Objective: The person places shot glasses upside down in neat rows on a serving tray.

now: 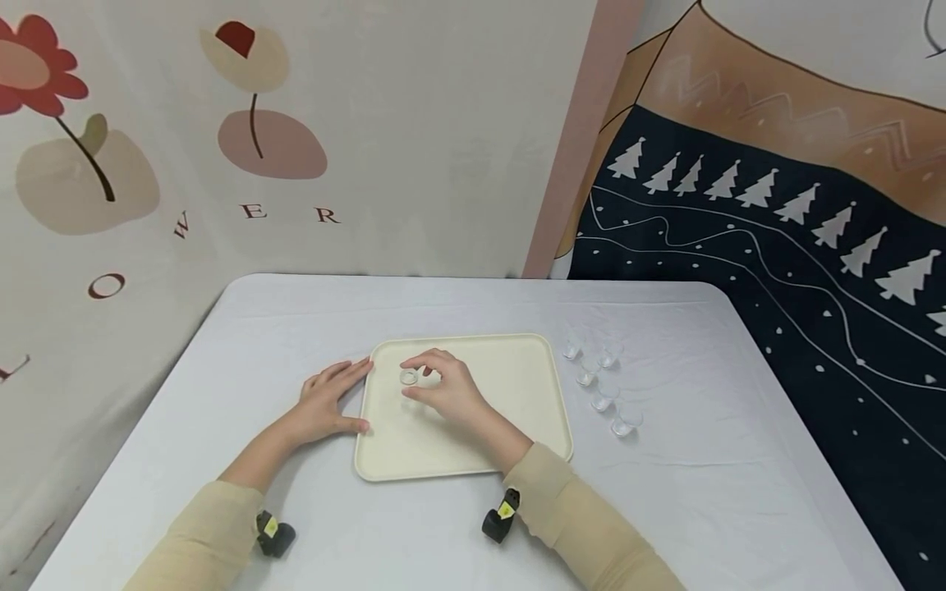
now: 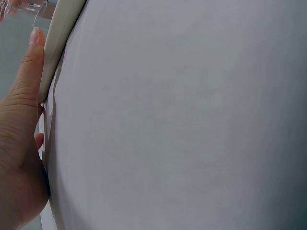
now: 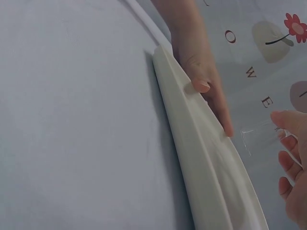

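Observation:
My right hand (image 1: 447,394) is over the left part of a cream tray (image 1: 510,410), holding a small clear cup (image 1: 409,377) between thumb and index finger. In the right wrist view the transparent cup (image 3: 256,137) is a faint outline by my fingertips. My left hand (image 1: 325,406) rests at the tray's left edge, thumb and fingers spread and touching the rim. The left wrist view has its straight thumb (image 2: 29,67) along the tray's side, with part of the cup (image 2: 26,10) beyond it.
Several small clear cups (image 1: 604,397) stand in a loose cluster on the white-covered table (image 1: 709,492), right of the tray. A flower-print curtain (image 1: 414,148) hangs behind, beside a dark tree-patterned cloth (image 1: 739,238).

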